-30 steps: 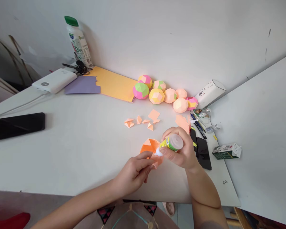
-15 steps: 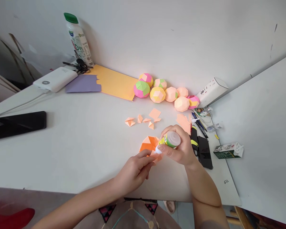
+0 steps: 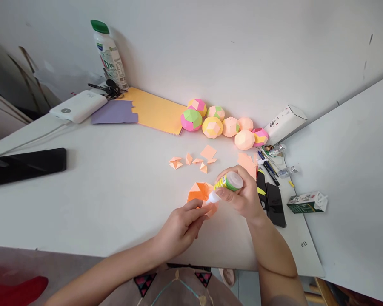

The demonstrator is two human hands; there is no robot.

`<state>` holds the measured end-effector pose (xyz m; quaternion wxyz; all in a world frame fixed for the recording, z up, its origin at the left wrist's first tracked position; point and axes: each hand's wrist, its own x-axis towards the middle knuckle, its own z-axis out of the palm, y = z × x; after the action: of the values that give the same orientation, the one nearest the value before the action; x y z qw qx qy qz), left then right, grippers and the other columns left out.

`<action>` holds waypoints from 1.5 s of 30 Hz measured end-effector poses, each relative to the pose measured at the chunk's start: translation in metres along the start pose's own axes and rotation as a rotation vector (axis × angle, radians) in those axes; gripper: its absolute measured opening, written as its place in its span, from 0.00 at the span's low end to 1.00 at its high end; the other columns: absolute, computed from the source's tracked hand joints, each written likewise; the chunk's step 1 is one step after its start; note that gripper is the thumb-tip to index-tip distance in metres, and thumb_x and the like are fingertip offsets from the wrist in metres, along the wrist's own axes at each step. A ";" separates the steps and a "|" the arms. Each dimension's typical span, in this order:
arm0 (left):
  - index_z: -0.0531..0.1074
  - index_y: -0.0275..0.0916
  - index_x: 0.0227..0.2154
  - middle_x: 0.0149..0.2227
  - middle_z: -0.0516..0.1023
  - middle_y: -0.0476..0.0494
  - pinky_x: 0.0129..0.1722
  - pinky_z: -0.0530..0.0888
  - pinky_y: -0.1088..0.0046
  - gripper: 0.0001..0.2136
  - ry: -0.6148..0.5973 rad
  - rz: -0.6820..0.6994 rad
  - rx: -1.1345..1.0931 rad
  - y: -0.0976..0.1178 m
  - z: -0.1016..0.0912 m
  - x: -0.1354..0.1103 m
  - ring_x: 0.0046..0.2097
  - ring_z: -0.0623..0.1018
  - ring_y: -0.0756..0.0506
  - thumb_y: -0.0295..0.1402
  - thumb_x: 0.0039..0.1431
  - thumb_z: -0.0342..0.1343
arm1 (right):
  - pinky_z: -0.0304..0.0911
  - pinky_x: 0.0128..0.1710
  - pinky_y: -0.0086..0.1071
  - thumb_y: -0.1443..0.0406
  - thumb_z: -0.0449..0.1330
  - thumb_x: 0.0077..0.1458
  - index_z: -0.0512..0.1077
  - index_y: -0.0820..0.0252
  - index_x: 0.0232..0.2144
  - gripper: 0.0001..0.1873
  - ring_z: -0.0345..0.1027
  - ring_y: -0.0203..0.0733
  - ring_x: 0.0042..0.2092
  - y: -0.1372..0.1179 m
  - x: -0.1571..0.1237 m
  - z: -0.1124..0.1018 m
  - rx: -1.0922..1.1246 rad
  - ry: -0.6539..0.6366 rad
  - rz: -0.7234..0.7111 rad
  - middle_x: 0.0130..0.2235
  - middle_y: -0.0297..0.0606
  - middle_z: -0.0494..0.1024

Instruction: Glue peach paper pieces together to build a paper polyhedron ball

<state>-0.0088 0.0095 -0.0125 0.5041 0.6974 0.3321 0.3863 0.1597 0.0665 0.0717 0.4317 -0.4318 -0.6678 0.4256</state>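
Observation:
Near the table's front, my left hand point(image 3: 181, 225) pinches the lower edge of an orange folded paper shape point(image 3: 196, 191), which is hollow and faceted. My right hand point(image 3: 242, 193) is wrapped round a glue bottle point(image 3: 228, 182) with a yellow-green label, tilted so that its white nozzle points down at the paper by my left fingertips. Whether the nozzle touches the paper I cannot tell. Just beyond lie several small folded peach paper pieces point(image 3: 175, 162) and a flat peach square point(image 3: 208, 152).
Several faceted paper balls point(image 3: 191, 120) sit along the wall. Yellow card point(image 3: 159, 112) and purple paper point(image 3: 115, 112) lie at the back left, near a power bank point(image 3: 78, 108) and a black phone point(image 3: 25, 166). On the right are another phone point(image 3: 275, 204), pens point(image 3: 268, 165) and a drink carton point(image 3: 307, 202).
The glue bottle has shifted very slightly right in my right hand's grip, and more of its white nozzle shows. My left hand keeps hold of the paper shape. The view has moved slightly.

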 end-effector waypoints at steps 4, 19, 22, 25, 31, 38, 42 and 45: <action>0.66 0.45 0.57 0.38 0.68 0.45 0.24 0.72 0.78 0.20 -0.002 0.006 -0.001 0.000 0.000 0.000 0.23 0.69 0.56 0.27 0.67 0.41 | 0.55 0.22 0.29 0.55 0.69 0.45 0.63 0.57 0.25 0.20 0.58 0.33 0.25 0.002 0.000 -0.001 0.011 0.029 0.058 0.25 0.30 0.69; 0.66 0.47 0.58 0.37 0.69 0.44 0.24 0.71 0.78 0.20 0.007 0.001 0.003 0.002 -0.001 0.000 0.24 0.68 0.55 0.28 0.67 0.41 | 0.53 0.20 0.28 0.55 0.69 0.46 0.61 0.58 0.25 0.20 0.55 0.31 0.23 0.004 -0.001 -0.002 0.052 0.020 0.105 0.25 0.29 0.67; 0.66 0.47 0.57 0.38 0.70 0.44 0.24 0.71 0.79 0.20 0.011 0.004 0.014 0.003 -0.001 0.001 0.26 0.69 0.54 0.27 0.66 0.41 | 0.54 0.22 0.29 0.55 0.69 0.46 0.61 0.57 0.25 0.20 0.57 0.33 0.25 0.005 -0.001 -0.002 0.040 0.032 0.088 0.25 0.29 0.66; 0.66 0.46 0.57 0.38 0.70 0.43 0.24 0.71 0.79 0.20 0.018 -0.007 0.020 0.004 -0.001 0.001 0.27 0.69 0.53 0.26 0.66 0.42 | 0.56 0.24 0.29 0.56 0.69 0.47 0.61 0.57 0.24 0.20 0.59 0.34 0.27 0.005 -0.001 -0.002 0.041 0.038 0.076 0.24 0.29 0.66; 0.67 0.45 0.57 0.38 0.71 0.43 0.24 0.71 0.79 0.20 0.010 -0.015 0.016 0.003 -0.001 0.001 0.27 0.70 0.53 0.26 0.66 0.42 | 0.55 0.24 0.30 0.56 0.69 0.46 0.60 0.57 0.24 0.20 0.59 0.34 0.26 0.003 -0.001 -0.001 0.048 0.037 0.075 0.24 0.29 0.64; 0.67 0.45 0.57 0.38 0.70 0.44 0.24 0.71 0.79 0.19 0.010 -0.011 0.014 0.002 -0.001 0.000 0.27 0.69 0.54 0.26 0.66 0.42 | 0.56 0.25 0.29 0.58 0.69 0.47 0.61 0.57 0.25 0.19 0.60 0.34 0.27 0.006 0.001 -0.002 0.095 0.020 0.075 0.25 0.29 0.65; 0.67 0.45 0.56 0.36 0.69 0.45 0.24 0.70 0.79 0.19 0.014 -0.007 0.016 0.003 -0.001 0.001 0.27 0.69 0.53 0.26 0.66 0.42 | 0.57 0.25 0.29 0.56 0.69 0.46 0.61 0.57 0.25 0.20 0.61 0.34 0.28 0.007 0.001 -0.002 0.092 0.028 0.117 0.26 0.29 0.67; 0.67 0.45 0.57 0.37 0.69 0.45 0.24 0.70 0.79 0.20 0.012 -0.002 0.012 0.003 -0.001 0.001 0.27 0.69 0.54 0.26 0.66 0.42 | 0.57 0.25 0.29 0.56 0.68 0.47 0.61 0.57 0.25 0.20 0.61 0.35 0.28 0.007 0.001 -0.001 0.083 0.036 0.129 0.27 0.30 0.68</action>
<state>-0.0089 0.0098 -0.0097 0.4984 0.6978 0.3380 0.3878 0.1623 0.0691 0.0659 0.4328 -0.4632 -0.6124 0.4723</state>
